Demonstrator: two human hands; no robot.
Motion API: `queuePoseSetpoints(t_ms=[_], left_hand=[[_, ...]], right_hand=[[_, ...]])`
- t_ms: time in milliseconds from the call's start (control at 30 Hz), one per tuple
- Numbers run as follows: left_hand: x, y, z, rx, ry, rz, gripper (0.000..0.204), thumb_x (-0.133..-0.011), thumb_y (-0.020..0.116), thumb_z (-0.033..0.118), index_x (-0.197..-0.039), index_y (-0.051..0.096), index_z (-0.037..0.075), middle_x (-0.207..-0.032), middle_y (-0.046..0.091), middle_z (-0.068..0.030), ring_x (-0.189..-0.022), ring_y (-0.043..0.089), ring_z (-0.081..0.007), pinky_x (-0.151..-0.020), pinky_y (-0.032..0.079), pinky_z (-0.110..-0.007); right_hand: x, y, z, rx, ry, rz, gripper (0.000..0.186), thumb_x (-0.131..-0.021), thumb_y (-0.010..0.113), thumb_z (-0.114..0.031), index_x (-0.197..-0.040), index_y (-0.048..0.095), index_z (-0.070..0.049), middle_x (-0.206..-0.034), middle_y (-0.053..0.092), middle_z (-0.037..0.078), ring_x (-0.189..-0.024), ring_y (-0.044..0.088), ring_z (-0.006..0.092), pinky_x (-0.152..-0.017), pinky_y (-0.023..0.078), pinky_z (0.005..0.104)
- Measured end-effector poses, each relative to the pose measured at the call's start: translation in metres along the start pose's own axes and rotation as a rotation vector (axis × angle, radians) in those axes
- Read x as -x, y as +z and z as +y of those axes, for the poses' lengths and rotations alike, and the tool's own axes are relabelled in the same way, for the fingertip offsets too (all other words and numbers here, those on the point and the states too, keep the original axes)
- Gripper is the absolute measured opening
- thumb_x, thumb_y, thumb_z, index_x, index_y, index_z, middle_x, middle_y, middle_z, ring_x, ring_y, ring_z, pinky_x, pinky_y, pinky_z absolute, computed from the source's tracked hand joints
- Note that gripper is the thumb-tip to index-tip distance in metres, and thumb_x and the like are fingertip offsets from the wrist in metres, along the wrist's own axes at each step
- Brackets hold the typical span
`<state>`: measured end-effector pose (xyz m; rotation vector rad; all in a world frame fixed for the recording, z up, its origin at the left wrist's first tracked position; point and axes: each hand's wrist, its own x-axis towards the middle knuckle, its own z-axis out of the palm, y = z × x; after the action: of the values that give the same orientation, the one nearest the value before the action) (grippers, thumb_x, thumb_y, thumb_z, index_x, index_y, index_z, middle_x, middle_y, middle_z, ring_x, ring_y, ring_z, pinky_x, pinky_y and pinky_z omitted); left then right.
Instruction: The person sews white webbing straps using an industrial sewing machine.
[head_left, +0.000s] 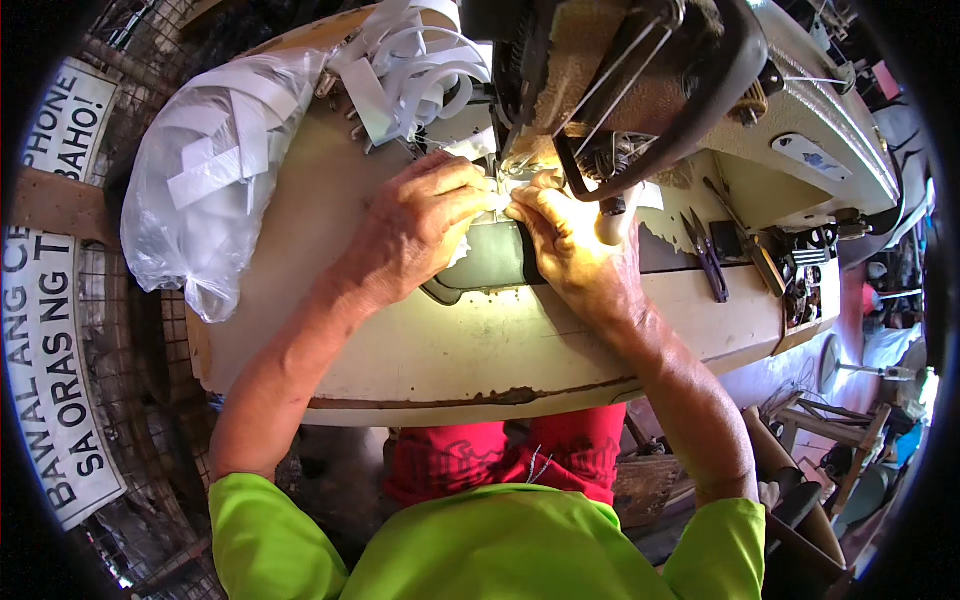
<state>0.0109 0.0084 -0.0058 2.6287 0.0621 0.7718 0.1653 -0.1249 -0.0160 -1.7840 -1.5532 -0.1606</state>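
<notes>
My left hand (425,220) and my right hand (580,240) meet under the sewing machine's head (630,85), in the lamp's light. Both have curled fingers pinched on a small white piece (498,200) by the needle area, whose finer detail is hidden by my fingers. Below them is the machine's metal bed (485,250). Looped white strips (400,75) lie just beyond my left hand. More of a pale material shows under the left hand, too small to make out.
A clear bag of white strips (215,170) lies on the table's left (275,290). Scissors (708,260), a yellow-handled tool (768,265) and small parts in a side holder (805,300) are at the right. A wire grille with signs borders the left; a fan stands far right.
</notes>
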Motion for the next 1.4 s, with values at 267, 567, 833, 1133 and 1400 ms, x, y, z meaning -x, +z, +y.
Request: queuePoseSetpoints(t_ms=[267,567,833,1133,1400], left_hand=[[0.0,0.001,0.001,-0.032,-0.023,0.026,0.024,-0.07,0.066,-0.004,-0.093,0.066,0.001,-0.093,0.062,-0.0086,-0.092,0.061,-0.0274,-0.083,0.053,-0.036],[0.004,0.001,0.003,-0.024,-0.031,0.052,0.024,-0.069,0.067,-0.004,-0.092,0.065,0.002,-0.093,0.06,-0.0075,-0.094,0.059,-0.0275,-0.082,0.052,-0.037],[0.0,0.0,0.006,0.021,-0.057,0.016,0.033,-0.064,0.068,-0.006,-0.094,0.069,0.006,-0.093,0.06,-0.0068,-0.094,0.059,-0.0273,-0.082,0.052,-0.037],[0.003,0.0,0.008,0.0,-0.068,0.029,0.034,-0.062,0.066,-0.007,-0.093,0.07,0.009,-0.094,0.06,-0.0036,-0.094,0.06,-0.025,-0.081,0.053,-0.036],[0.005,0.001,0.007,-0.008,-0.049,0.036,0.033,-0.064,0.066,-0.006,-0.093,0.071,0.009,-0.094,0.061,-0.0031,-0.095,0.06,-0.0249,-0.081,0.053,-0.037]], right_hand=[[-0.002,-0.003,0.002,-0.033,-0.059,0.054,0.019,-0.078,0.078,-0.011,-0.094,0.071,-0.006,-0.09,0.066,0.012,-0.087,0.061,0.0317,-0.075,0.049,0.0417],[0.036,-0.096,0.018,0.088,-0.032,0.221,0.011,-0.079,0.074,-0.002,-0.089,0.071,0.001,-0.095,0.068,0.015,-0.091,0.063,0.0285,-0.081,0.05,0.0377],[0.114,-0.157,0.123,0.653,0.305,0.224,0.046,-0.098,0.055,-0.02,-0.141,0.046,-0.005,-0.145,0.045,0.019,-0.138,0.038,0.0345,-0.113,0.029,0.0441],[0.114,-0.15,0.116,0.619,0.431,0.232,0.045,-0.1,0.053,-0.023,-0.141,0.048,-0.005,-0.145,0.046,0.017,-0.137,0.04,0.0332,-0.113,0.03,0.044],[0.116,-0.151,0.116,0.606,0.439,0.227,0.047,-0.099,0.054,-0.027,-0.141,0.048,-0.006,-0.145,0.046,0.018,-0.137,0.04,0.034,-0.112,0.031,0.0442]])
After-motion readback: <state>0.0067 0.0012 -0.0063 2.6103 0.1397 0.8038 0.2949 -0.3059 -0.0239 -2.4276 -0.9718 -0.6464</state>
